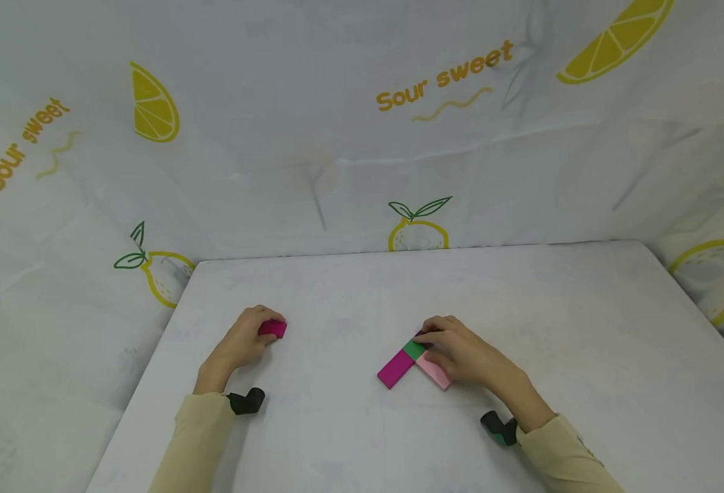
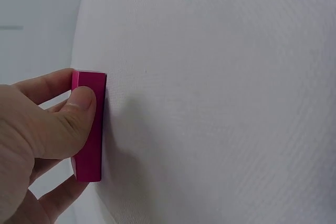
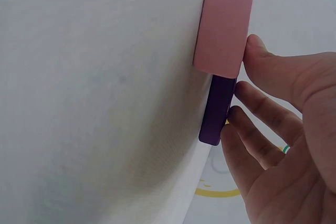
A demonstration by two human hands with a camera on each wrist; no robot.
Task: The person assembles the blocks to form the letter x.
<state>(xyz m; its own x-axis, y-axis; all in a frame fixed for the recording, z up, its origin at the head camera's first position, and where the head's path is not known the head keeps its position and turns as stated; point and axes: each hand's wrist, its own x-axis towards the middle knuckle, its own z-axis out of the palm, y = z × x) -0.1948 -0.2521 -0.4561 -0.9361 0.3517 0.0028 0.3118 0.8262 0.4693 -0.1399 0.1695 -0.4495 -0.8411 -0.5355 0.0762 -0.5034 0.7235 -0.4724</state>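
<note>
At the left of the head view my left hand (image 1: 246, 340) holds a magenta block (image 2: 92, 163), thumb on one face and fingers behind it. The block stands close over the white table. My right hand (image 1: 460, 350) is at a group of flat blocks nearer the middle. Its fingertips touch the upper edge of a dark purple block (image 3: 216, 114), while the thumb rests at a pink block (image 3: 223, 30). A green block (image 1: 414, 350) joins these to another magenta block (image 1: 395, 370), which points down and left. In the head view the right fingers partly cover the purple block.
The white tabletop (image 1: 331, 424) reaches back to a white cloth (image 1: 275, 198) printed with lemons and lettering. A dark wrist camera (image 1: 247, 401) sits beside the left sleeve, and another wrist camera (image 1: 498, 428) beside the right one.
</note>
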